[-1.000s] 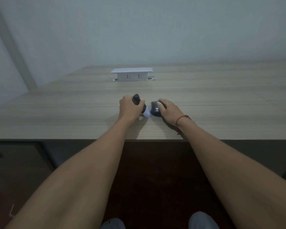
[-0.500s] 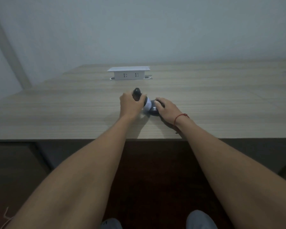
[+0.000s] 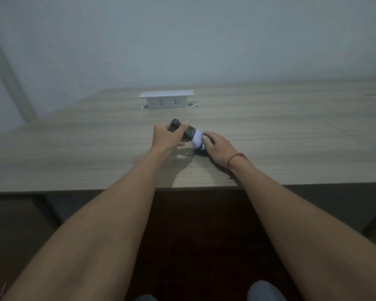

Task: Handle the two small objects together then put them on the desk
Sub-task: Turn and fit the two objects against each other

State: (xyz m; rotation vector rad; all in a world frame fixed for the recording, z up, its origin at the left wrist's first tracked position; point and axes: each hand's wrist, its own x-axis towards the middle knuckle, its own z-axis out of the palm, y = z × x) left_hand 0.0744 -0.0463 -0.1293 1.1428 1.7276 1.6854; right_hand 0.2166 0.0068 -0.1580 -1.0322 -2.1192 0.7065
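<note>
Pressing the two together at frame centre: your left hand [image 3: 165, 136] grip wraps the dark cylinder [image 3: 183, 130], white tip tilted down onto the dark round piece [image 3: 201, 149], which your right hand [image 3: 217, 146] pins to the desk [image 3: 74, 148], likely for seating.

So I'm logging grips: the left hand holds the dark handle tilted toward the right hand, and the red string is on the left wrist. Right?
Not quite. The head view shows the red string on the right wrist. The rest stands: the left hand holds the dark handle tilted toward the right hand.
</note>
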